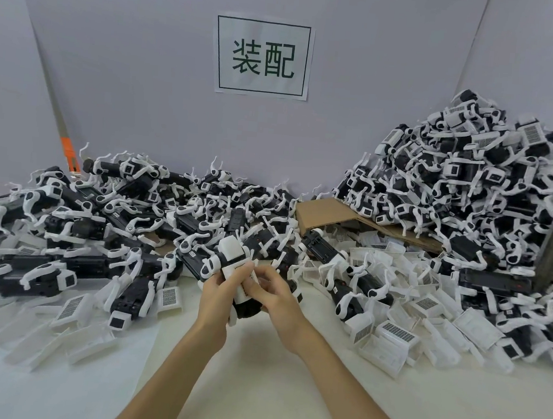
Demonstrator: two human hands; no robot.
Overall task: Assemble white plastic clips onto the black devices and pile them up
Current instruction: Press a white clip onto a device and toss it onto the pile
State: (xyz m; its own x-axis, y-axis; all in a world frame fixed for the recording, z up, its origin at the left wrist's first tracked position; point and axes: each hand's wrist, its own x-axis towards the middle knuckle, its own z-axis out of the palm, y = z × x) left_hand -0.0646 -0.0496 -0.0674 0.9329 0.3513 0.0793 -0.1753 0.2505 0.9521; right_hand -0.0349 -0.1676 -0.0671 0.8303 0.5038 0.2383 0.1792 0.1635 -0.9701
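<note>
1. The left hand (216, 293) grips the black device (248, 310) from the left. Its fingers are curled round the body, and its thumb lies on the white part.
2. The right hand (276, 297) holds the same unit from the right. Its fingers are bent and close together, and thumb and fingertips pinch the white plastic clip (234, 256).
3. The black device is held at centre, just above the white table (250, 392). It is tilted, with the clip end pointing up and away from the person.
4. A low heap (81, 224) of black units with white arms covers the left and rear of the table.
5. A tall pile (467, 180) of similar units stands at the right, partly on a cardboard sheet (325, 214).
6. Loose clips (391, 335) lie on the table in front of the tall pile.
7. A paper sign (262, 57) is fixed to the back wall.
</note>
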